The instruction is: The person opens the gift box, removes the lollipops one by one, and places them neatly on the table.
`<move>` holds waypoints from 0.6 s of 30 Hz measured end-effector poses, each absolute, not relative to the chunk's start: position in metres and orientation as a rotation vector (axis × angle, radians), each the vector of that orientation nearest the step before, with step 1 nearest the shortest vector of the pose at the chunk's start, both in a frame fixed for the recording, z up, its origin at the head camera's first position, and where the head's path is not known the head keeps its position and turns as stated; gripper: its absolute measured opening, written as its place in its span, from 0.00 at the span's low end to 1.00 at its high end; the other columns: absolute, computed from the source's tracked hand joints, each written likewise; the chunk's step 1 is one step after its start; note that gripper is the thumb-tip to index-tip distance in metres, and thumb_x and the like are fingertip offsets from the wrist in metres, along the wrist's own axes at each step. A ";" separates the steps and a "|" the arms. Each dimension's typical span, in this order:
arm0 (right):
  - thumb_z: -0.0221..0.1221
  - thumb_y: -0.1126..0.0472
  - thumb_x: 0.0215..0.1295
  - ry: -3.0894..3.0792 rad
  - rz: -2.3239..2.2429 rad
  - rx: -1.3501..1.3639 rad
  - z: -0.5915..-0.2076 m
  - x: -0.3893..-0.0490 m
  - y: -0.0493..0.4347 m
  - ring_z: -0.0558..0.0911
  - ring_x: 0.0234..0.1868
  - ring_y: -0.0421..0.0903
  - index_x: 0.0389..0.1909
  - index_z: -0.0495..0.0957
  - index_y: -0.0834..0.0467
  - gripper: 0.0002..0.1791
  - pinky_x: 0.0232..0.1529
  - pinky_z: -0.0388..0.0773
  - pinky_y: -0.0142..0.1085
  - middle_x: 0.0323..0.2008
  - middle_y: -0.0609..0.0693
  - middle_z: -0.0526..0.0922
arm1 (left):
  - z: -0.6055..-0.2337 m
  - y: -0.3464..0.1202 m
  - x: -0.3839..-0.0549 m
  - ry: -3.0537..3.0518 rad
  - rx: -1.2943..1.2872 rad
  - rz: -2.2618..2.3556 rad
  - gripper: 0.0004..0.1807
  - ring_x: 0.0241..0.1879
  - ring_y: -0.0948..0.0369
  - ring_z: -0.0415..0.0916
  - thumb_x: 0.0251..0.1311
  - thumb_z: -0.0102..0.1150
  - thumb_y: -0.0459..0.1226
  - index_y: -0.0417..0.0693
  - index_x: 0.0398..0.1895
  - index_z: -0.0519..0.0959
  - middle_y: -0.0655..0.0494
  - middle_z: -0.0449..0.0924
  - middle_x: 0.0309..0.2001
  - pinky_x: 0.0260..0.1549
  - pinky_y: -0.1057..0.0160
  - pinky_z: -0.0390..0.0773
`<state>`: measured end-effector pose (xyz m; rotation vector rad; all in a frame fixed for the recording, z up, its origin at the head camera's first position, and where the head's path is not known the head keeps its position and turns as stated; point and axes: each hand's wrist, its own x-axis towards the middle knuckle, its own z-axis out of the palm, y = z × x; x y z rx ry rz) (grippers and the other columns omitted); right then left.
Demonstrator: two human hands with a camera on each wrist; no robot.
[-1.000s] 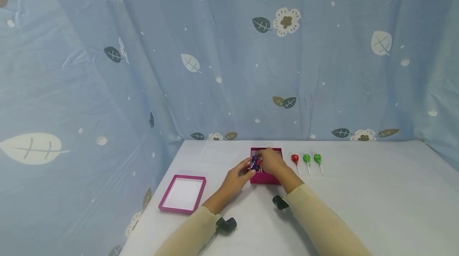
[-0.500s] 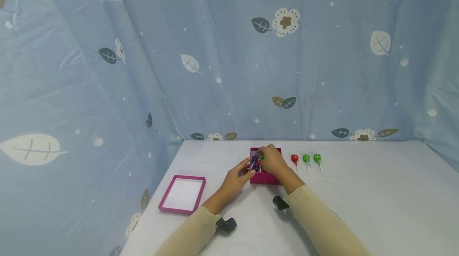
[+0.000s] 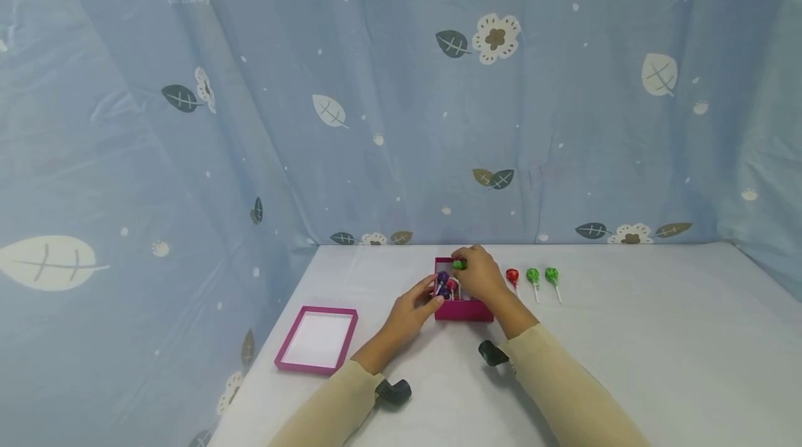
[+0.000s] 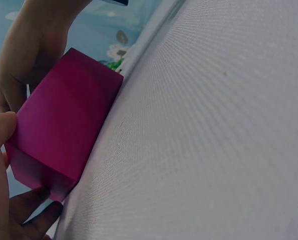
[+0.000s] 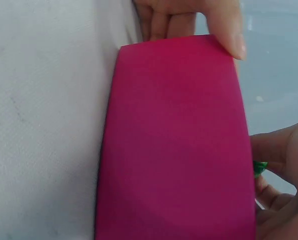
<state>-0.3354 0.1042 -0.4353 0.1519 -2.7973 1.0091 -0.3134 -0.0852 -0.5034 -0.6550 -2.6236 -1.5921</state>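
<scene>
A magenta box (image 3: 464, 311) stands on the white table with its top off. Inside it lie purple lollipops (image 3: 443, 278) and a red-pink lollipop (image 3: 452, 285). My left hand (image 3: 407, 311) grips the box's left end, its thumb at the front corner and the fingers along the side wall, as the left wrist view also shows. Over the box's right half, my right hand (image 3: 482, 276) pinches a green lollipop (image 3: 460, 264) by its wrapped head. Its stick is hidden. In the right wrist view the front wall hides most of the box's inside.
Right of the box, a red lollipop (image 3: 512, 276) and two green lollipops, one nearer (image 3: 532, 276) and one farther right (image 3: 552, 276), lie in a row. The magenta lid (image 3: 288, 349) lies upturned at the left. A patterned blue curtain (image 3: 401, 154) hangs behind the table.
My right hand has lifted up and slightly back from inside the box, and a green lollipop now shows in its fingers. The left hand has stayed on the box.
</scene>
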 end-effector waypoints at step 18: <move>0.63 0.60 0.64 -2.643 1.311 0.138 -0.427 -0.323 0.127 0.79 0.50 0.53 0.56 0.78 0.58 0.20 0.50 0.78 0.49 0.53 0.55 0.79 | -0.502 -0.085 -0.313 -2.646 -0.654 -1.574 0.33 0.60 0.54 0.72 0.67 0.54 0.55 0.59 0.73 0.64 0.50 0.73 0.63 0.54 0.50 0.75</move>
